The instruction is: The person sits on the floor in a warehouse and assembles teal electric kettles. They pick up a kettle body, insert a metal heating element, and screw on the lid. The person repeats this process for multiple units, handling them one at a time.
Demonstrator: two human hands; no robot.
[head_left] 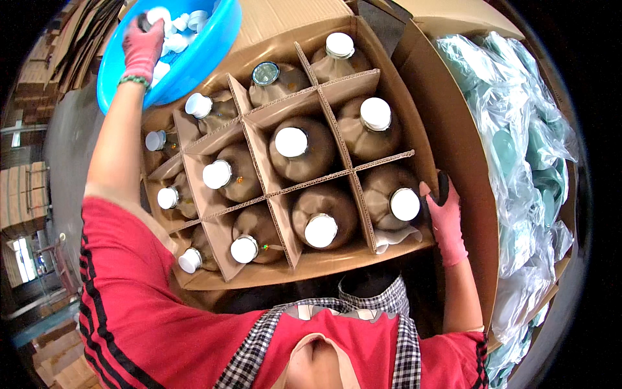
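My left hand [144, 47], in a pink glove with dark fingers, is inside a blue basin [220, 35] at the upper left. Its fingers are curled against a white cap [159, 15], and several loose white caps [176, 43] lie around it. My right hand [447, 217], gloved alike, grips the right wall of an open cardboard box [414, 117] between thumb and fingers. Round clear bottles [303, 165] stand in its divided cells. White caps sit on nearly all of them, while one bottle [265, 74] in the far row shows a bare mouth.
Cardboard dividers [285, 191] separate the bottles. To the right stands another open carton [463, 155] with greenish items in clear plastic wrap [518, 149]. Flattened cardboard [78, 45] is stacked at the far left, and more cartons [24, 194] are piled below it.
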